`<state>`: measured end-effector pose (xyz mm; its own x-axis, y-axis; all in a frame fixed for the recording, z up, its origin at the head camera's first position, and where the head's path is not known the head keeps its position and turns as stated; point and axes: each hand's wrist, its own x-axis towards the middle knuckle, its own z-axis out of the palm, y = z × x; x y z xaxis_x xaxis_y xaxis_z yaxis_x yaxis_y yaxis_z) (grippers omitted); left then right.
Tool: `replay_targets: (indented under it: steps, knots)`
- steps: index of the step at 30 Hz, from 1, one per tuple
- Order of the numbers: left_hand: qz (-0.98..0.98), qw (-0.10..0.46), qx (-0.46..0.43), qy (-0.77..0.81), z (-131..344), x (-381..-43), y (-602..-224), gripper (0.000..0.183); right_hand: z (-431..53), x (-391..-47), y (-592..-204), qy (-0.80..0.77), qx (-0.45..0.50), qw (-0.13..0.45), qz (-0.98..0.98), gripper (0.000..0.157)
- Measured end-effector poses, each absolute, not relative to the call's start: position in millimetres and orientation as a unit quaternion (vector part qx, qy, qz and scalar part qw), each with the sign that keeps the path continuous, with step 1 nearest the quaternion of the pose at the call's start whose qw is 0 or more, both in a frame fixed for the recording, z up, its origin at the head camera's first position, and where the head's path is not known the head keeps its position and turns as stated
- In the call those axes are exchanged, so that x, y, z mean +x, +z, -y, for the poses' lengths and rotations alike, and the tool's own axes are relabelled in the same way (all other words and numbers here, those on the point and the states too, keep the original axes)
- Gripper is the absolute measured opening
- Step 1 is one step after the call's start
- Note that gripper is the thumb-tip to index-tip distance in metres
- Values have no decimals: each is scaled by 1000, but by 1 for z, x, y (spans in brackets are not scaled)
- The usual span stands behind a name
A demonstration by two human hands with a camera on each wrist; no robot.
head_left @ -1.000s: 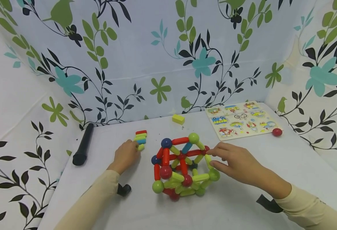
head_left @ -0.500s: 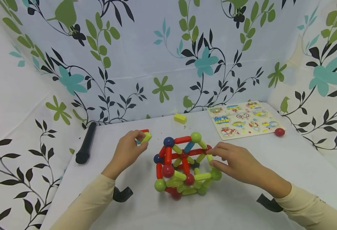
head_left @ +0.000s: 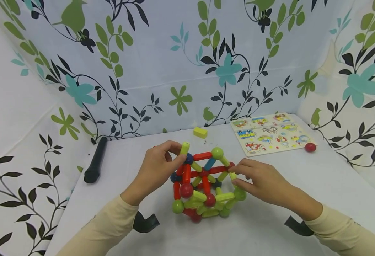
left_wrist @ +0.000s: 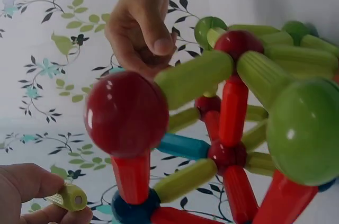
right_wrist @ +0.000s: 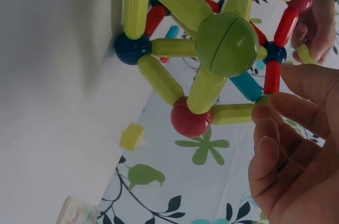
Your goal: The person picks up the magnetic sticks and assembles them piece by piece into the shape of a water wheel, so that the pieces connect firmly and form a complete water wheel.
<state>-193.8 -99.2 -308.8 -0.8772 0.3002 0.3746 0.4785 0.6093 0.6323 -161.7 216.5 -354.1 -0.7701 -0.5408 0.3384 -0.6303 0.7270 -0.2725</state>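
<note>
Between the thumb and fingers of my left hand (head_left: 155, 170) is a yellow-green magnetic rod (head_left: 185, 148), upright just above the blue ball (head_left: 189, 159) at the top left of a ball-and-rod frame. Its end faces the camera in the left wrist view, where the rod (left_wrist: 71, 197) is apart from the frame. The frame, of red, blue and green balls such as a large red ball (head_left: 186, 190), stands on the table. My right hand (head_left: 264, 179) has its fingertips right at the frame's right-hand red ball, fingers relaxed. Loose rods behind my left hand are mostly hidden.
A black microphone (head_left: 96, 160) lies at the left. At the back are a yellow block (head_left: 200, 132) and a picture puzzle board (head_left: 270, 137), with a loose red ball (head_left: 310, 147) by the board's right corner. A patterned cloth hangs behind.
My left hand has picked up the yellow-green rod from the loose rods and carried it right, to the frame's top left, turning it upright. My right hand has stayed at the frame.
</note>
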Motion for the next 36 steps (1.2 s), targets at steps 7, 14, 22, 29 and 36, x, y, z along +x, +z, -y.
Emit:
replay_targets:
  steps: [7,14,22,29,36]
  knots:
    - [878,77,-219,-419,90,-186,-298,17,-217,-162,-356,187,314,117,923,33]
    - [849,-27,-202,-488,80,-179,-290,18,-218,-160,-357,187,312,115,924,32]
    - [839,-81,-186,-506,70,-174,-286,21,-218,-160,-356,200,322,127,917,32]
    - [834,-111,-173,-512,65,-172,-285,21,-217,-160,-355,204,325,135,914,33]
    - [817,-191,-152,-523,55,-175,-284,28,-217,-160,-356,195,319,119,920,30]
